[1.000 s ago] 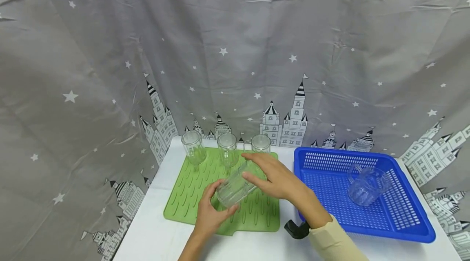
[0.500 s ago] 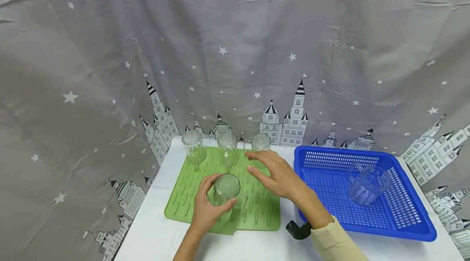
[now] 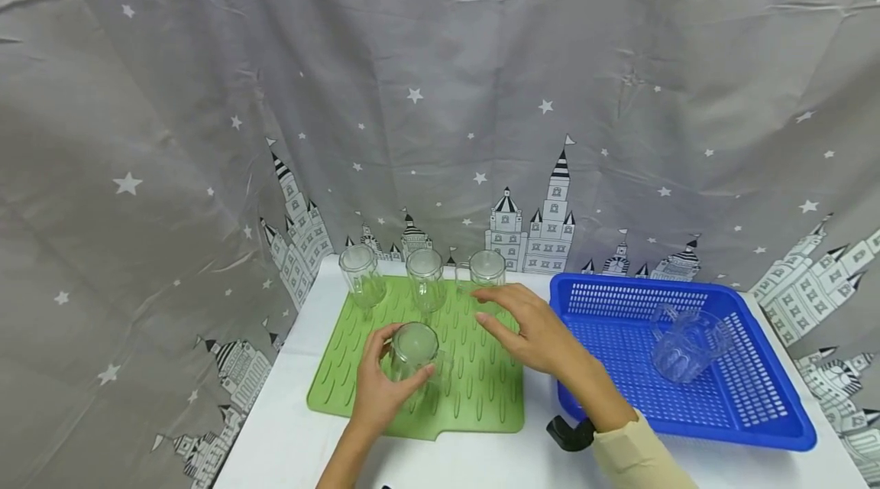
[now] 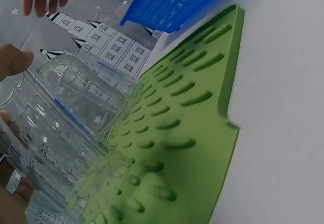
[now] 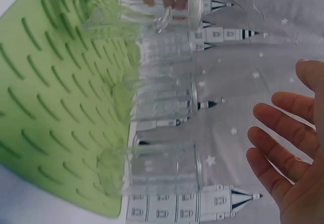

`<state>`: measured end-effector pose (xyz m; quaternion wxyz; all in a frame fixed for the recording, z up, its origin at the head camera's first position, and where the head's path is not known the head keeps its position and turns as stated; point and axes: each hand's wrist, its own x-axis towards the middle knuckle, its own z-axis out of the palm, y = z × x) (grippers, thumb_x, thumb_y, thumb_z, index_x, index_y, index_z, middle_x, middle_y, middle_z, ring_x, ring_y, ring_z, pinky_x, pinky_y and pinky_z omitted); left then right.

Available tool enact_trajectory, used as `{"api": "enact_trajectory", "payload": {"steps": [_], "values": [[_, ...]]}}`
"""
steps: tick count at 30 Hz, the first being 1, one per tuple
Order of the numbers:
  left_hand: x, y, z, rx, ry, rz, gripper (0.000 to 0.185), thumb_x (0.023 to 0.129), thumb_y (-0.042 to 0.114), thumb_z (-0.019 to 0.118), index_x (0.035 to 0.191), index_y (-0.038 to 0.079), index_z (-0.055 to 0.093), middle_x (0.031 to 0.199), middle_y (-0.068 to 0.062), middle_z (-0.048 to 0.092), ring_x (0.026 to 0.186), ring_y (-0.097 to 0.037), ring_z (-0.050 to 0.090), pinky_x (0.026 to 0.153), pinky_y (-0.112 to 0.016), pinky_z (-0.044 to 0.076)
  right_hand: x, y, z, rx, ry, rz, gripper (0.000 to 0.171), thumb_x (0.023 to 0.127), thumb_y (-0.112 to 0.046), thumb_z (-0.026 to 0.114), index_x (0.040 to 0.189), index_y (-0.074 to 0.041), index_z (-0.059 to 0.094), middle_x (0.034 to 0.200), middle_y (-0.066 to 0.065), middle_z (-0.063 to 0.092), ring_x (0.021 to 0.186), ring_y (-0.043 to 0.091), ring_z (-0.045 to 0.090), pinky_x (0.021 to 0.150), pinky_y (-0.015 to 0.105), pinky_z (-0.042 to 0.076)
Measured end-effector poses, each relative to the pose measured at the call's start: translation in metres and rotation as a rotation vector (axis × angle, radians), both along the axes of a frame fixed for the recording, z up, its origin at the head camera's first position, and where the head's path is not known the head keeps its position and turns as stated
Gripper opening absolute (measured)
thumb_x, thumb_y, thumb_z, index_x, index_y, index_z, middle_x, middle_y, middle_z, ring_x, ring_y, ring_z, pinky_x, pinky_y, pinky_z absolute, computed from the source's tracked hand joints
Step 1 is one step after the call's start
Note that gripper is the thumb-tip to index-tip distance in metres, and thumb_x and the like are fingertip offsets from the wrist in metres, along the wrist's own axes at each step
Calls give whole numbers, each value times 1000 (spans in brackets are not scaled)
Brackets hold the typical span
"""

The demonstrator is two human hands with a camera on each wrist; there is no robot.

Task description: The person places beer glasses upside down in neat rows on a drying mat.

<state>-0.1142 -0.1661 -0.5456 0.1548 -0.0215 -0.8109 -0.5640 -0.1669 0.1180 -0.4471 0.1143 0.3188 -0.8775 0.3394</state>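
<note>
My left hand (image 3: 376, 391) grips a clear glass mug (image 3: 416, 344) that is upside down, its base facing up and its handle pointing right. In the left wrist view, the rim of this mug (image 4: 61, 128) is down at the green ridged mat (image 4: 202, 138), with the thumb and fingers on either side of the glass. My right hand (image 3: 532, 327) hovers over the mat's right side, fingers spread and holding nothing. Behind both hands stand three more upturned glass mugs, the left one (image 3: 363, 275), the middle one (image 3: 426, 279) and the right one (image 3: 486, 269), along the mat's far edge.
To the right sits a blue plastic basket (image 3: 632, 283) with a clear glass mug (image 3: 681, 357) lying inside. A white-covered table (image 3: 481, 466) bears everything. A grey curtain (image 3: 440, 92) with castles and stars hangs close behind. A black piece (image 3: 571, 434) is by the right wrist.
The mug went from tilted between both hands to upside down over the mat, then shifted slightly left with the left hand. The right hand came off it and drew back right.
</note>
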Motion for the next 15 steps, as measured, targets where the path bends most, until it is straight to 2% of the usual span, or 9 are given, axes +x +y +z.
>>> {"api": "enact_trajectory", "payload": {"steps": [10,15], "values": [[-9,-17,2,-30,-16,113,82,75,21,100,145,13,58,138,-6,61,125,-16,57,111,-43,50,1,41,-7,32,-47,-102,39,108,-36,65,144,-19,68,142,-2,73,133,23,66,112,52,57],[-14,-24,-1,-36,-13,165,82,75,20,99,145,10,57,139,-8,62,124,-15,56,109,-33,49,2,60,-10,45,-68,-160,40,108,-37,66,144,-19,68,139,0,73,131,24,66,108,54,58]]}}
